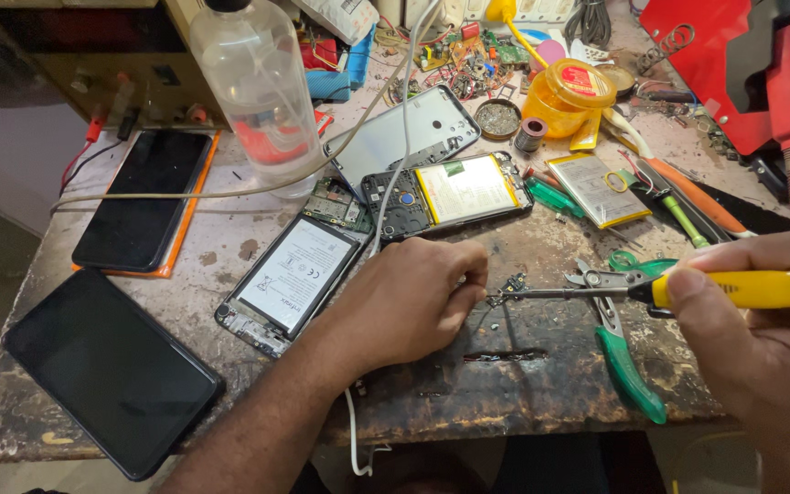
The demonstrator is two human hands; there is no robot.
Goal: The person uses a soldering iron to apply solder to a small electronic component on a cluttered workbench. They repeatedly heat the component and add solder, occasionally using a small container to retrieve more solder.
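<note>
single head-worn view, angled steeply down and forward, close over the worn tabletop (523,366) from its near edge.

Left hand (409,302) and right hand (752,320) meet over the scarred wooden workbench (523,384).
Yellow-handled soldering iron (669,291) lies between them, its tip on a small circuit board (507,287); green-handled pliers (619,343) beneath; opened phones (450,194) behind.

2 dark phones (112,366) left; clear bottle (253,82); green pliers (628,361); yellow jar (567,101).

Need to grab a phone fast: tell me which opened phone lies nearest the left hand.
The opened phone with the white battery, right beside the left hand; the yellow-edged-battery phone lies farther back.
</note>
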